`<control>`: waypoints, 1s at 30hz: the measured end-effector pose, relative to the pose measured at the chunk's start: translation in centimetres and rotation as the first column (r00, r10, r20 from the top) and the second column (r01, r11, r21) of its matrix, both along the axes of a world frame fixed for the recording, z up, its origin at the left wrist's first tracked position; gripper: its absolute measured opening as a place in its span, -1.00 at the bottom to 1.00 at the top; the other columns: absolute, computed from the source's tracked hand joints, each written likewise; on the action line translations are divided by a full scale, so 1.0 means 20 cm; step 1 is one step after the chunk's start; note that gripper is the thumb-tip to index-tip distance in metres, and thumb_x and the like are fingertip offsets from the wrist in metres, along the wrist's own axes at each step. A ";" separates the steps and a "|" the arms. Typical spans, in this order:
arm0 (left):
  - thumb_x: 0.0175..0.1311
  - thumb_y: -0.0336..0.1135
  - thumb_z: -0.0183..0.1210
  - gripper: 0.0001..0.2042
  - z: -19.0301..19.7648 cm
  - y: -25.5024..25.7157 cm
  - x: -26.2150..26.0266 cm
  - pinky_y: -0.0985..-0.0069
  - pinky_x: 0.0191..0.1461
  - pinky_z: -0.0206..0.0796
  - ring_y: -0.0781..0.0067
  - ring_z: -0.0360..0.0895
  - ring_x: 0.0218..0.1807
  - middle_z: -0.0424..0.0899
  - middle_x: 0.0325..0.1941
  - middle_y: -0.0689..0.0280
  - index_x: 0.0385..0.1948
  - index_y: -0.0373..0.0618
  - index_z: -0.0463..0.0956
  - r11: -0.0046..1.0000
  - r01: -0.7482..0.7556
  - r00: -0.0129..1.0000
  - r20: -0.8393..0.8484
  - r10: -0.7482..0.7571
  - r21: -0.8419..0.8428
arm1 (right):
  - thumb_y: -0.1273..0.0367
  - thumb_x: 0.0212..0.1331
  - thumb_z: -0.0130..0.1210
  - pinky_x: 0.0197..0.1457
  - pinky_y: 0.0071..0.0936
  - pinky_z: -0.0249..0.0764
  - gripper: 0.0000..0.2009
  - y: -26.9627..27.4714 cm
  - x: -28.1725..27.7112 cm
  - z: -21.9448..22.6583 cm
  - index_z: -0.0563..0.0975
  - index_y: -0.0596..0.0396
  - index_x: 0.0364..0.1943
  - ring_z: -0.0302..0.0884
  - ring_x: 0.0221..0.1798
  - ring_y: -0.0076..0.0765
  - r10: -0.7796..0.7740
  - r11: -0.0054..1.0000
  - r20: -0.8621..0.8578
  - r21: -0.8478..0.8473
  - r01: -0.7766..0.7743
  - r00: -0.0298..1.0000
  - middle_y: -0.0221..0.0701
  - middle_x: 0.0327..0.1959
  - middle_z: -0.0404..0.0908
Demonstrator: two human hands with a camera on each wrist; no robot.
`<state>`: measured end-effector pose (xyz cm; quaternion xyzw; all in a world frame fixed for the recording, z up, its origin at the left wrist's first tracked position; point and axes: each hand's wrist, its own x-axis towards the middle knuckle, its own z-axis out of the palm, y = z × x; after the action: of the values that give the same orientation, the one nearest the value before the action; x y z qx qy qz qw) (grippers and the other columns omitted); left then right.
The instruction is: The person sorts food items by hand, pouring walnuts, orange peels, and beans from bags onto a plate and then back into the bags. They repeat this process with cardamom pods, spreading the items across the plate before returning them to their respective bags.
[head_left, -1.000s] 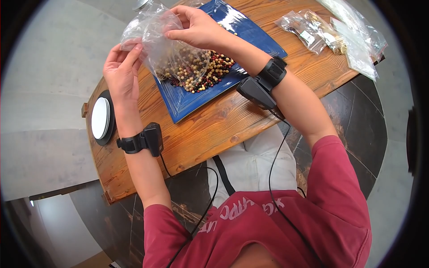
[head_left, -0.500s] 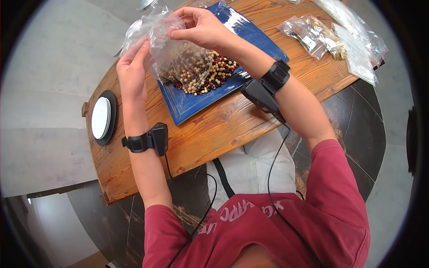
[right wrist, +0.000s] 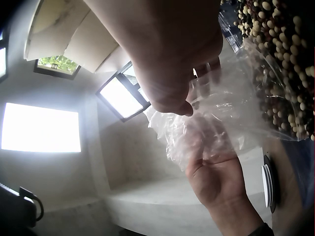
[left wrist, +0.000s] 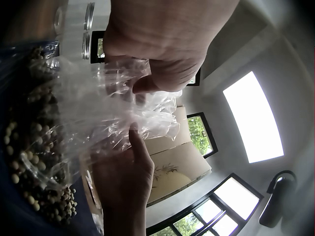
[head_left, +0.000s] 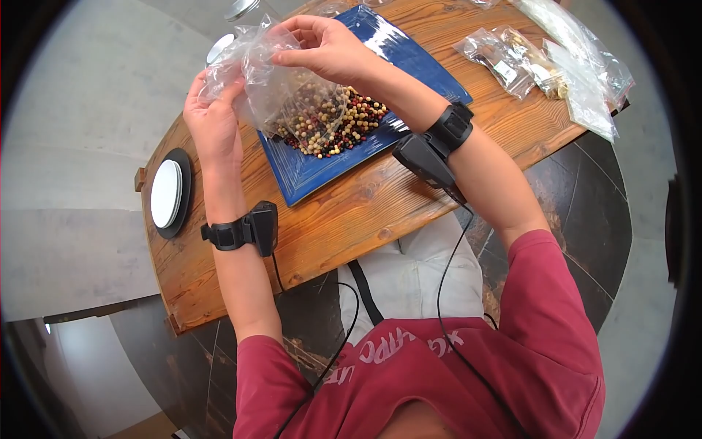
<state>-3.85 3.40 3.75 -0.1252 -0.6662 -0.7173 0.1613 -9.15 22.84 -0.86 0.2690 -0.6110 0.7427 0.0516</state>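
A clear plastic bag (head_left: pixel 259 77) is held up by both hands, its lower part draped over a heap of mixed cream, red and dark beans (head_left: pixel 362 117). The heap lies on a square blue plate (head_left: pixel 292 179). My left hand (head_left: pixel 213 132) pinches the crumpled upper part of the bag on the left, thumb on the near side. From the right, my right hand (head_left: pixel 333 53) grips the same part between thumb and curled fingers. In the right wrist view, the bag's rounded lower edge overlaps the beans (right wrist: pixel 290 54).
White discs on a dark round plate (head_left: pixel 168 194) stand at the table's left edge. Glass jars with metal lids (head_left: pixel 240 9) are beyond the bag. Clear packets of dried goods (head_left: pixel 504 66) and empty-looking plastic bags (head_left: pixel 585 84) lie at the right of the wooden table (head_left: pixel 344 219).
My left hand has shifted right, nearer my right hand, and its fingers have moved on the bag. The jars at the back show more now. Both hands still hold the bag.
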 end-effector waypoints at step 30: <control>0.35 -0.36 0.33 -0.46 0.04 0.01 0.05 0.32 0.46 0.31 0.24 0.48 0.38 0.58 0.29 0.09 0.31 -0.30 0.38 0.993 0.114 0.993 0.041 -0.114 0.015 | 0.26 0.32 0.35 0.13 -0.57 0.54 -0.69 0.00 -0.03 -0.01 0.71 0.05 0.08 0.66 -0.01 -0.60 -0.001 0.992 0.017 0.129 -0.001 1.000 -0.44 -0.05 0.77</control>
<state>-2.79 3.62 4.46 -0.1470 -0.6568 -0.7318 0.1068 -9.70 22.82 -1.12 0.2655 -0.6581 0.7040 0.0286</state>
